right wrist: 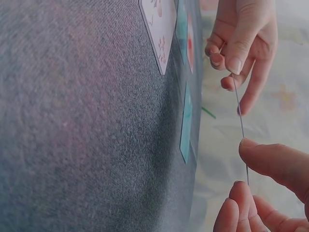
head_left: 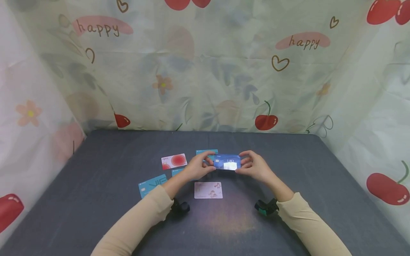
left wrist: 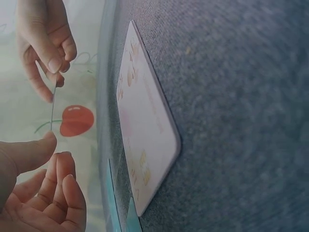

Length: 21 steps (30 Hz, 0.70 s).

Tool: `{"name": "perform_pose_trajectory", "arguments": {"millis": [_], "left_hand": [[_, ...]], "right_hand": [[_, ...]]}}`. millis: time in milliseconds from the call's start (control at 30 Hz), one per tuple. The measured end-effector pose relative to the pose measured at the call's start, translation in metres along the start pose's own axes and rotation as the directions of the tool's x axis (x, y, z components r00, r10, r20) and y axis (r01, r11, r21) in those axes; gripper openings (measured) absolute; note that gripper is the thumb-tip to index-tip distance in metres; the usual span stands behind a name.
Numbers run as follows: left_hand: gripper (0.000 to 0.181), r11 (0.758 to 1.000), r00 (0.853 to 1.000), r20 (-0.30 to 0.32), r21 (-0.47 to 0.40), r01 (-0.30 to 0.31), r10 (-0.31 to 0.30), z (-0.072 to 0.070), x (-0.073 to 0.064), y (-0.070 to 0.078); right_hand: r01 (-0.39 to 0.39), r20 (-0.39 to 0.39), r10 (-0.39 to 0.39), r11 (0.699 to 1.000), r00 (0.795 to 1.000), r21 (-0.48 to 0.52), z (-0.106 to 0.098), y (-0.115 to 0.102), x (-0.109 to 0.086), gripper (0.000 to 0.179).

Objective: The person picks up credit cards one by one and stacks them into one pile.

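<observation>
A dark blue VIP card [head_left: 221,161] is held up above the table between both hands, a bright reflection on its lower part. My left hand [head_left: 196,166] pinches its left edge between thumb and fingers. On the opposite edge, my right hand [head_left: 257,166] pinches it the same way. Both wrist views show the card edge-on as a thin line [right wrist: 241,116]. Behind the left fingers lies a light blue card [head_left: 205,152], partly covered. A pale pink card with a floral print [head_left: 208,190] lies flat on the table nearer the body.
A white card with red circles [head_left: 174,161] lies left of the hands. Further left is a blue VIP card [head_left: 153,185], partly under the left forearm; another blue card [head_left: 177,172] shows behind that arm. Patterned cloth [head_left: 205,71] encloses the dark table [head_left: 288,156].
</observation>
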<state>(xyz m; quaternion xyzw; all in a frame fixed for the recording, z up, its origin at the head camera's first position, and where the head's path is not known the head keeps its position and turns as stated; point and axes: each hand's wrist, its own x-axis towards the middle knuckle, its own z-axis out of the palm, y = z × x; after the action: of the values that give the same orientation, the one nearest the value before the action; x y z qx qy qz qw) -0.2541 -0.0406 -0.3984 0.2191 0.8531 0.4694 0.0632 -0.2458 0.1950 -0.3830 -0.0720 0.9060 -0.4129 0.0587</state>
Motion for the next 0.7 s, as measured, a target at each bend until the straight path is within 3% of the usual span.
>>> {"name": "perform_pose_trajectory", "arguments": {"millis": [533, 700], "left_hand": [[0.050, 1.000, 1.000, 0.005, 0.016, -0.017, 0.016, -0.0025, -0.0057, -0.0048], [0.051, 1.000, 1.000, 0.005, 0.007, 0.004, -0.004, -0.0039, -0.0073, -0.0051]], "right_hand": [[0.004, 0.014, -0.004, 1.000, 1.000, 0.009, 0.0054, -0.0022, -0.0021, 0.058], [-0.001, 0.020, 0.001, 1.000, 1.000, 0.015, 0.0069, -0.0043, -0.0029, 0.058]]}}
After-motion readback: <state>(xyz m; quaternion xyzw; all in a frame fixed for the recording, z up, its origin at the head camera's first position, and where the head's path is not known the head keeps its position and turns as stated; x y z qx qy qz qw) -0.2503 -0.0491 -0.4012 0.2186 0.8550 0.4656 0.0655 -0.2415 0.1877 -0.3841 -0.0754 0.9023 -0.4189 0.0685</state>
